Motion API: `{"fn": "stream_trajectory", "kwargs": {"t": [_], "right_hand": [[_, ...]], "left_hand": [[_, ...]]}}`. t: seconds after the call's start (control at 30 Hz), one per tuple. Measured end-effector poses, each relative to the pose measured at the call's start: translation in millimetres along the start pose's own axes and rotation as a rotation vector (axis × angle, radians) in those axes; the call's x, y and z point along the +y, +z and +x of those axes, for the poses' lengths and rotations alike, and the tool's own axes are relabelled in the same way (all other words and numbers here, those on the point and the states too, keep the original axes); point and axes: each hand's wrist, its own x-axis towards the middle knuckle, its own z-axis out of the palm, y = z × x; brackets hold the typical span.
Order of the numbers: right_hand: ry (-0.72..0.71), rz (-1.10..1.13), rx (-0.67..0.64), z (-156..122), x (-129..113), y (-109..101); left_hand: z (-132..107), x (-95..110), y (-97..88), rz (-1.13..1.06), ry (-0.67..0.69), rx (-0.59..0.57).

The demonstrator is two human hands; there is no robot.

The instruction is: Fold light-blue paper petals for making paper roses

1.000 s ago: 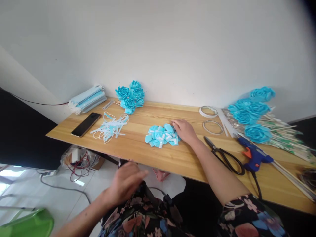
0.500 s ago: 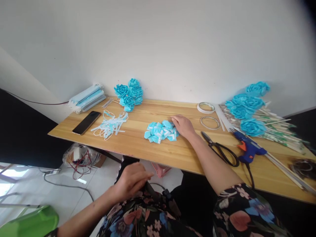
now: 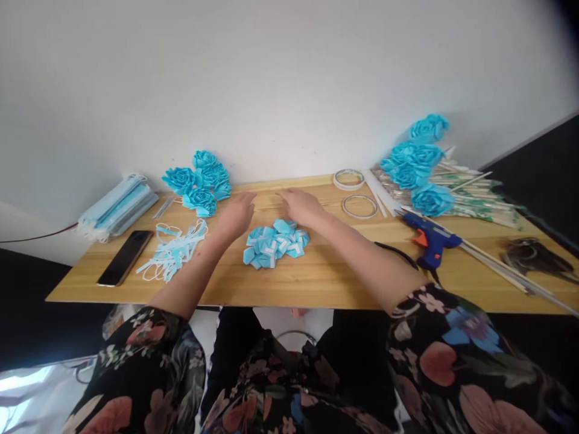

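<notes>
A pile of folded light-blue pieces with white strips [image 3: 275, 243] lies on the wooden table [image 3: 289, 289]. My left hand [image 3: 237, 215] hovers beyond the pile on its left, fingers stretched toward the middle, holding nothing that I can see. Opposite it, my right hand [image 3: 299, 206] is beyond the pile on the right, fingers extended and nothing visible in them. Some fingers of both hands are hidden behind the backs of the hands. Left of my left forearm lies a tangle of cut ear loops and blue strips [image 3: 176, 248].
Face masks [image 3: 118, 205] and a phone [image 3: 125, 258] lie left. Blue fabric roses [image 3: 199, 190] stand at back left, more roses [image 3: 418, 160] at back right. Tape rolls [image 3: 348, 179], a blue glue gun [image 3: 432, 239], thin sticks [image 3: 493, 265] and partly hidden scissors [image 3: 398, 253] are right.
My left hand has risen from my lap to above the table. My right hand has moved slightly left, off the pile's right edge to behind it. The view has shifted.
</notes>
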Motion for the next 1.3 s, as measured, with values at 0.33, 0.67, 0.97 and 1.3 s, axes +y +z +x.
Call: {"fn": "stream_trajectory", "kwargs": {"t": [0.33,0.67,0.97,1.3], "right_hand": [[-0.148,0.049,-0.060,90,-12,32],[-0.189,0.116,-0.120,161,-29,70],[-0.208,0.127,-0.117,188,-38,79],[-0.178,0.151,-0.037,199,-51,93]], "left_hand": [[0,-15,36.5,-0.174,-0.170,0.050],[1,-19,42.7,-0.254,-0.210,0.122],[1,-13,40.1,-0.212,-0.211,0.106],[0,-11,40.1,-0.219,-0.203,0.088]]}}
